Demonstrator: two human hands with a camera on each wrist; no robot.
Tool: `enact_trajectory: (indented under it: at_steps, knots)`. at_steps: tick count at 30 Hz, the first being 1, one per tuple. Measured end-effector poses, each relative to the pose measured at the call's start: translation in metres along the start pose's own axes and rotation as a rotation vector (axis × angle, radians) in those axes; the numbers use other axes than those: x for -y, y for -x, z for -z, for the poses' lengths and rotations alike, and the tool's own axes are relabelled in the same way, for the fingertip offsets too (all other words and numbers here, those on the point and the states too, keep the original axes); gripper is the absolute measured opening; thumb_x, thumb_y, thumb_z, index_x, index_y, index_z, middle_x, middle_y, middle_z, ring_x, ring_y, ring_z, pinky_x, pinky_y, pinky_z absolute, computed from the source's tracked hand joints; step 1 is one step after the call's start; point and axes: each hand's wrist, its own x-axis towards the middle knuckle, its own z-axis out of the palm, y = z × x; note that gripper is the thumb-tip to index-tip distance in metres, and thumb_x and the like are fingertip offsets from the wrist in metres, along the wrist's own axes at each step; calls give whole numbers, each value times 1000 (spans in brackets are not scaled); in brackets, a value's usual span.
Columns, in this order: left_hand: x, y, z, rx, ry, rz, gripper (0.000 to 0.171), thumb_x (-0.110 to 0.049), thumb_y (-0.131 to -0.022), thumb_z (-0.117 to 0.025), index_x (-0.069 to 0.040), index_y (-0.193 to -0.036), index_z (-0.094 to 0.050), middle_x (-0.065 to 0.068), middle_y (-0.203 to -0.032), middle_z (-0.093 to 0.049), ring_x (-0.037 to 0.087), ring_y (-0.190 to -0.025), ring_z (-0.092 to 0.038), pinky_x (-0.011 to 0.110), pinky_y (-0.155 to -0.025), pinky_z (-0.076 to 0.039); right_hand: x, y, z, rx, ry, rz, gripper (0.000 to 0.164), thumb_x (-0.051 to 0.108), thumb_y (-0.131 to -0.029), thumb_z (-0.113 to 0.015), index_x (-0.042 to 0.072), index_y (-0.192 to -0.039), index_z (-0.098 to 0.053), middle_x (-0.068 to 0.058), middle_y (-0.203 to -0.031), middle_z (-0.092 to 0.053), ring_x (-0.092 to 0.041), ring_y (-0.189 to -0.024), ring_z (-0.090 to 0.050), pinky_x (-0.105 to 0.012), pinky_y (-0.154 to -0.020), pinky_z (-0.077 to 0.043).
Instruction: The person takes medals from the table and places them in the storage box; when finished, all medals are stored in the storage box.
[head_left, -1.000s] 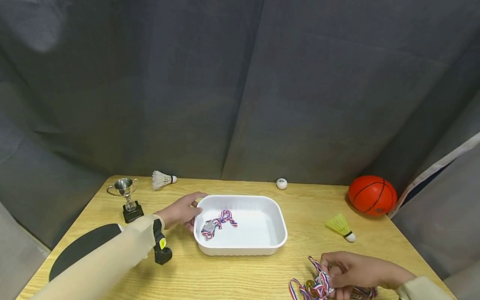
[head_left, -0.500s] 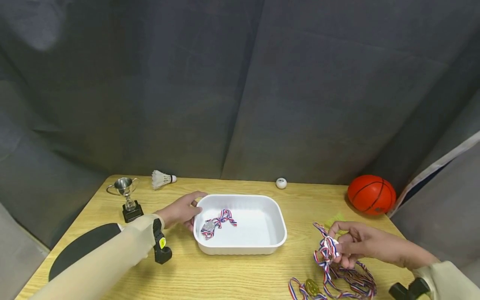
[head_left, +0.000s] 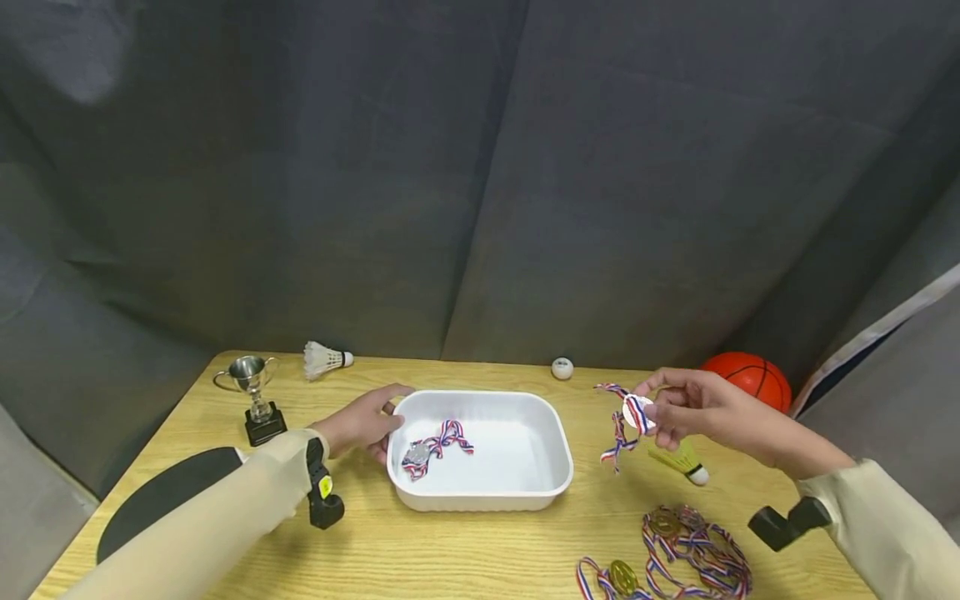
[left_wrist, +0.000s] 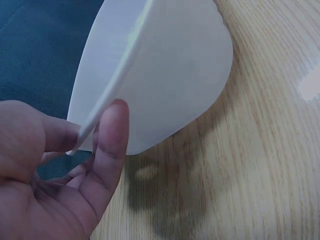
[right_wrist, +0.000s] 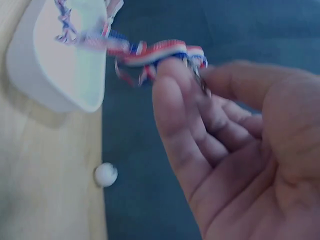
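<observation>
My left hand (head_left: 367,423) grips the left rim of a white plastic tub (head_left: 483,502), thumb and fingers on either side of its wall (left_wrist: 170,75) in the left wrist view. Inside the tub, toward the left, lies a silver medal (head_left: 417,453) with a red, white and blue ribbon. To the right of the tub, my right hand (head_left: 693,408) is raised above the table and pinches another silver medal (head_left: 640,414); its striped ribbon (right_wrist: 160,52) dangles from the fingers. Below that hand, a heap of gold medals (head_left: 690,550) with tangled ribbons lies on the table.
A silver trophy cup (head_left: 258,400) and a white shuttlecock (head_left: 324,360) stand at the back left, near a black paddle-like disc (head_left: 161,496). A white ball (head_left: 562,368) sits at the back edge. A yellow shuttlecock (head_left: 686,464) and an orange basketball (head_left: 750,377) are at right.
My right hand has lifted a silver medal off the heap at the front right and carried it up and away from me. The left hand and the tub have stayed in place.
</observation>
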Motion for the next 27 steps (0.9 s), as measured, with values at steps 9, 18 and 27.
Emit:
enact_trajectory:
  at_steps: [9, 18, 27]
  knots:
    - [2, -4, -2, -22, -11, 32, 53, -4, -109, -49, -14, -160, -40, 24, -122, -57, 20, -70, -63, 27, -51, -63, 32, -61, -18, -163, 109, -117, 31, 15, -104, -65, -6, -126, -60, -11, -95, -74, -18, -80, -73, -30, -75, -70]
    - [3, -4, -2, -15, -2, 28, 53, -4, -109, -49, -13, -160, -40, 26, -124, -56, 23, -73, -65, 28, -53, -64, 24, -129, -54, -153, 128, -109, 23, 4, -103, -61, -8, -123, -62, -19, -90, -74, -19, -76, -72, -35, -73, -70]
    - [1, -1, 2, -5, 7, 5, 53, -3, -109, -47, -12, -160, -38, 25, -123, -57, 20, -69, -64, 33, -56, -66, 11, -187, -96, -126, 101, -126, 21, 1, -102, -61, -6, -122, -62, -19, -88, -75, -15, -71, -72, -43, -77, -71]
